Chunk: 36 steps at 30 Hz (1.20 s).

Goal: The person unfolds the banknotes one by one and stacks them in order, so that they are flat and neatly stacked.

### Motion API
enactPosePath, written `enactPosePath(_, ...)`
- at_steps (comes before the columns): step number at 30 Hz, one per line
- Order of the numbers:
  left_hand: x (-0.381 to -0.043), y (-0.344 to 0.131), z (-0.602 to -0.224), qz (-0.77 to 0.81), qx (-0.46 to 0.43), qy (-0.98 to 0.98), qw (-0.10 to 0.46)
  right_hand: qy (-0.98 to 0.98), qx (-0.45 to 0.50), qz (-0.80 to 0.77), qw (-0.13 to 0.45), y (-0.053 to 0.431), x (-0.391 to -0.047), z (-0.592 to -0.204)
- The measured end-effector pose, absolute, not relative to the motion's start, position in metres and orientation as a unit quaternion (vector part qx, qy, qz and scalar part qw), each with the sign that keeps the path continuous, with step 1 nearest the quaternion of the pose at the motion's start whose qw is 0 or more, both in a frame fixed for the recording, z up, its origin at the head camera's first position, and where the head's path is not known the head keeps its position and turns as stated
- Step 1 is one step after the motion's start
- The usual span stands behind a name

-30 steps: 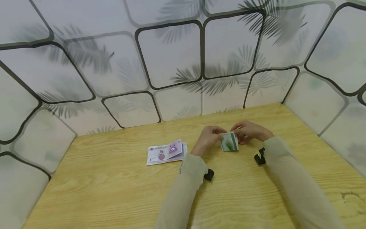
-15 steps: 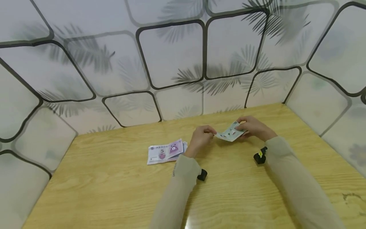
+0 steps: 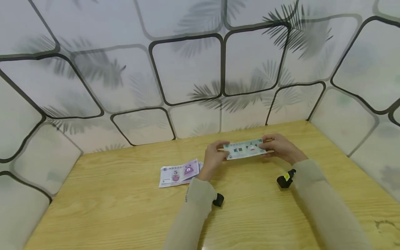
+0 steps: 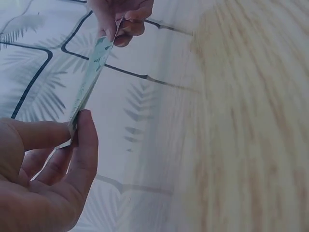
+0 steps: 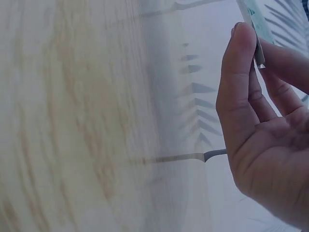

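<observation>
A pale green play banknote [image 3: 244,149], marked with a 2, is stretched out flat between my two hands above the table. My left hand [image 3: 214,158] pinches its left end between thumb and fingers; the left wrist view shows the green banknote [image 4: 91,72] edge-on in that pinch. At the opposite end, my right hand [image 3: 281,147] grips the note with thumb and fingers. In the right wrist view only a short piece of the green note [image 5: 256,21] shows at the fingertips. Left of my left hand lies a stack of purple play banknotes [image 3: 175,174] marked 5.
The wood-grain table [image 3: 118,208] reaches back to a patterned fabric wall [image 3: 190,74] with leaf prints, which also closes in both sides. Black wrist mounts hang under both sleeves. A dark scuff [image 3: 385,225] marks the table at the right.
The green note, folded small between both hands earlier, was opened out and now spans them. My left hand let go briefly, moved left and took its left end. The purple stack stayed put.
</observation>
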State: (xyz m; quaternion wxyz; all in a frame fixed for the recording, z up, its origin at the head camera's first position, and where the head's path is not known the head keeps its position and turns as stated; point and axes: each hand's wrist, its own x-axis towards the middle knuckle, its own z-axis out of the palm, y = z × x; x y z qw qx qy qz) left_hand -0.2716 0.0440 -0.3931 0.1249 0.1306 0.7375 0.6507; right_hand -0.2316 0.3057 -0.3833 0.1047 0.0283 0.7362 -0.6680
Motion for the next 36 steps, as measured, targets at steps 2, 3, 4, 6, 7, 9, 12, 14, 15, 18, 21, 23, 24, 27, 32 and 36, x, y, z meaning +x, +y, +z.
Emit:
enactPosePath(2, -0.271, 0.041, -0.394, 0.663, 0.126, 0.73, 0.11, 0.729, 0.027, -0.677, 0.102, 0.304, -0.23, -0.385)
enactPosePath(3, -0.272, 0.041, -0.395, 0.671, 0.125, 0.723, 0.106, 0.725, 0.026, -0.68, 0.103, 0.304, -0.23, -0.386)
enactPosePath(4, -0.272, 0.04, -0.395, 0.677, 0.124, 0.718, 0.105, 0.725, 0.026, -0.681, 0.103, 0.304, -0.23, -0.386)
enactPosePath(6, -0.273, 0.038, -0.396, 0.682, 0.122, 0.712, 0.111, 0.723, 0.031, -0.682, 0.104, 0.304, -0.23, -0.387)
enactPosePath(7, -0.274, 0.037, -0.396, 0.684, 0.123, 0.71, 0.112, 0.722, 0.032, -0.683, 0.104, 0.303, -0.23, -0.387)
enactPosePath(9, -0.276, 0.034, -0.395, 0.687, 0.122, 0.707, 0.116, 0.721, 0.035, -0.684, 0.102, 0.302, -0.231, -0.388)
enactPosePath(12, -0.278, 0.027, -0.394, 0.69, 0.12, 0.705, 0.115, 0.717, 0.029, -0.689, 0.098, 0.297, -0.232, -0.389)
enactPosePath(14, -0.279, 0.022, -0.393, 0.687, 0.114, 0.708, 0.113, 0.714, 0.024, -0.693, 0.096, 0.294, -0.233, -0.389)
enactPosePath(15, -0.28, 0.019, -0.392, 0.687, 0.113, 0.709, 0.111, 0.714, 0.018, -0.694, 0.094, 0.291, -0.233, -0.389)
enactPosePath(18, -0.281, 0.012, -0.391, 0.682, 0.107, 0.716, 0.109, 0.714, 0.009, -0.695, 0.089, 0.284, -0.234, -0.387)
enactPosePath(21, -0.281, 0.004, -0.392, 0.679, 0.099, 0.72, 0.108, 0.715, 0.0, -0.694, 0.086, 0.276, -0.233, -0.385)
enactPosePath(23, -0.281, 0.0, -0.39, 0.673, 0.097, 0.726, 0.107, 0.713, -0.004, -0.696, 0.084, 0.273, -0.233, -0.383)
enactPosePath(24, -0.281, -0.002, -0.39, 0.669, 0.097, 0.729, 0.107, 0.713, -0.007, -0.696, 0.084, 0.272, -0.233, -0.383)
enactPosePath(27, -0.28, -0.01, -0.39, 0.669, 0.098, 0.729, 0.108, 0.708, -0.014, -0.701, 0.084, 0.267, -0.233, -0.381)
enactPosePath(32, -0.28, -0.021, -0.39, 0.675, 0.095, 0.725, 0.102, 0.706, -0.02, -0.704, 0.083, 0.259, -0.236, -0.38)
enactPosePath(36, -0.28, -0.029, -0.387, 0.675, 0.088, 0.725, 0.101, 0.702, -0.016, -0.707, 0.081, 0.253, -0.238, -0.378)
